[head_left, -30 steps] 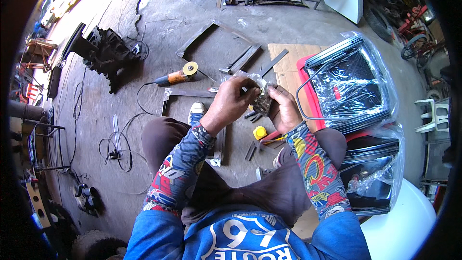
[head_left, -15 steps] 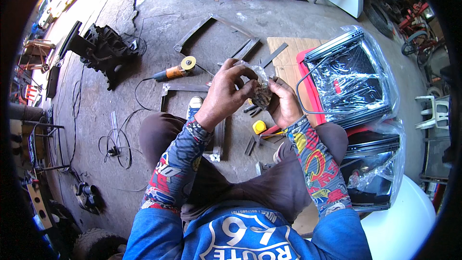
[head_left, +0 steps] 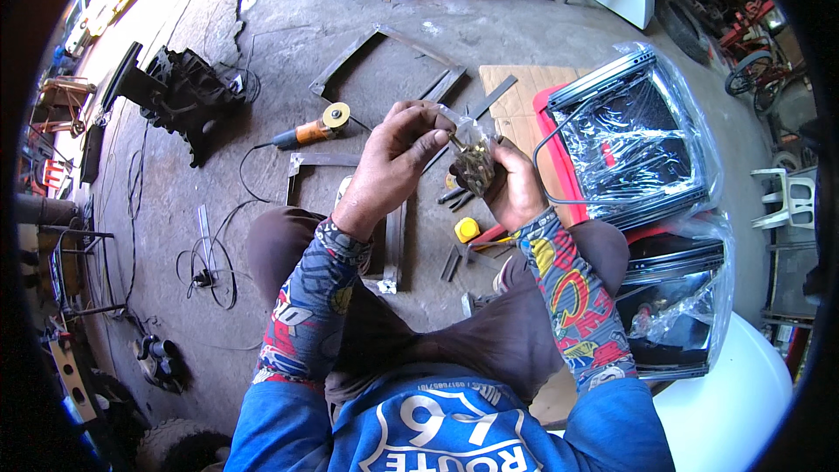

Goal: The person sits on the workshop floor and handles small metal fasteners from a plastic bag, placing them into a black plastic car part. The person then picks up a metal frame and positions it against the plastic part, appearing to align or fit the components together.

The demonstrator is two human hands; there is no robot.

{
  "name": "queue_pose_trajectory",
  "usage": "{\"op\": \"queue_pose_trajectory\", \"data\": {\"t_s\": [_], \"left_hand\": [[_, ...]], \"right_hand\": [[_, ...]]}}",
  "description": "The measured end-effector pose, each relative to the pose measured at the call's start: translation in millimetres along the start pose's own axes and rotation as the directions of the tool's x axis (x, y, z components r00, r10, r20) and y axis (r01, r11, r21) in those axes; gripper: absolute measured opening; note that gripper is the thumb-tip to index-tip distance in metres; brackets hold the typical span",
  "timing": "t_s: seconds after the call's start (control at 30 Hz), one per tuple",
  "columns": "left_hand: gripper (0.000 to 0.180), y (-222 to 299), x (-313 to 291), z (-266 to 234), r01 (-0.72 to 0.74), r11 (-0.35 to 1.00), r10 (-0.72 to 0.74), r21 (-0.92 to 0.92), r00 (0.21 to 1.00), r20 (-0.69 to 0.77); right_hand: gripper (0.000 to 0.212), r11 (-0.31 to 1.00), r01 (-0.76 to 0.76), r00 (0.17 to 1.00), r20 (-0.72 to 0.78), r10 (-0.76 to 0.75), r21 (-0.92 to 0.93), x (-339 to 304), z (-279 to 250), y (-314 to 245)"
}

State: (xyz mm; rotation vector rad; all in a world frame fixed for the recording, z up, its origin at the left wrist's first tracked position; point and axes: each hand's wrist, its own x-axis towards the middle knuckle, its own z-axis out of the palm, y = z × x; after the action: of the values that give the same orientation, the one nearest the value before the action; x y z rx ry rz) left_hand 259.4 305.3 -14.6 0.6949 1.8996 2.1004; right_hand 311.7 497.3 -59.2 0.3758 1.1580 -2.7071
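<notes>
My right hand point(head_left: 517, 183) grips a clear plastic bag point(head_left: 474, 166) of small, brass-coloured metal pieces, perhaps screws, in front of my knees. At the bag's upper left edge, my left hand point(head_left: 398, 162) is closed, thumb against the fingers. A thin piece shows by the thumb tip, too small to name. Below the hands, a yellow tape measure point(head_left: 467, 229) lies on the floor near dark-handled pliers point(head_left: 455, 198). Beyond my left wrist rests an orange and black angle grinder point(head_left: 312, 131) with a pale disc.
Metal frames point(head_left: 301, 160) lie on the concrete ahead of my feet. To the right, plastic-wrapped black panels point(head_left: 642, 144) stand by a cardboard sheet point(head_left: 517, 114). A dark engine block point(head_left: 179, 92) sits at the far left. The grinder's cable point(head_left: 243, 177) loops across the left floor.
My left hand has shifted slightly left and down, its thumb now at the bag's edge. More of the bag's metal contents shows. The view has shifted slightly.
</notes>
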Motion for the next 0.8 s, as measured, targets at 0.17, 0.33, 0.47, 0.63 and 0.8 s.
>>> {"op": "queue_pose_trajectory", "data": {"t_s": [0.17,0.33,0.47,0.63,0.8], "left_hand": [[0.029,6.9,-2.5,-5.6,0.065,0.991,-0.064,-0.114,0.998,0.011],[0.026,10.5,-3.6,-7.0,0.087,0.982,-0.087,-0.169,0.996,0.006],[0.020,12.7,-4.6,-6.4,0.120,0.959,-0.133,-0.256,0.990,-0.035],[0.017,22.4,-3.9,-4.5,0.244,0.869,-0.265,-0.431,0.964,0.011],[0.014,32.3,-3.4,-5.0,0.305,0.803,-0.344,-0.513,0.939,0.020]], "right_hand": [[0.034,1.000,-0.003,0.999,-0.046,0.004,0.013,-0.4,1.8,-0.8],[0.033,1.000,-0.015,0.999,-0.034,0.016,0.018,-1.7,1.1,-1.4],[0.032,0.999,-0.035,0.999,-0.041,0.036,0.011,-0.8,-2.1,0.1],[0.032,0.999,-0.048,0.998,-0.048,0.049,0.014,1.4,-4.2,1.9],[0.030,0.997,-0.033,0.997,-0.071,0.038,0.073,0.5,-0.3,1.0]]}}
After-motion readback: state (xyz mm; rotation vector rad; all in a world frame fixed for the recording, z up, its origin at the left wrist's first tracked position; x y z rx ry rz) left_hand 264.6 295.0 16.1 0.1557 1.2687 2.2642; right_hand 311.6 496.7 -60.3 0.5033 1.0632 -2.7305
